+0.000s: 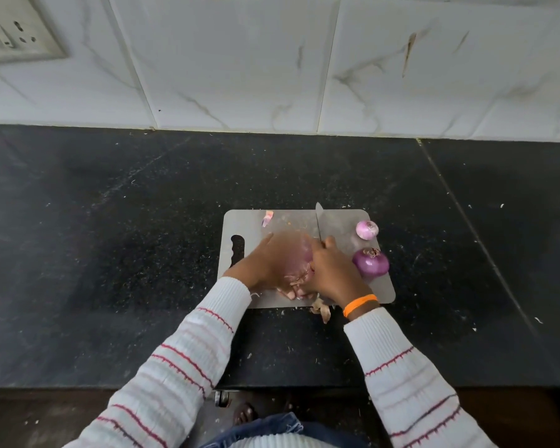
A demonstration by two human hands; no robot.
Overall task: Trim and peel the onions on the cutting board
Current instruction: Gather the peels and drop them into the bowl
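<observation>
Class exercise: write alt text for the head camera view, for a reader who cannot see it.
A person's left hand grips a blurred red onion on a grey cutting board while the right hand holds a knife. Two more onions sit at the board's right edge; peels lie nearby.

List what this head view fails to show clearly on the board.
- Onion between the hands: motion-blurred, so how far it is peeled is unclear.
- Knife: handle hidden inside the right hand; only the blade shows.
- Left hand: fingers blurred, its grip unreadable.
- Scrap at the board's far edge: too small to identify.
</observation>
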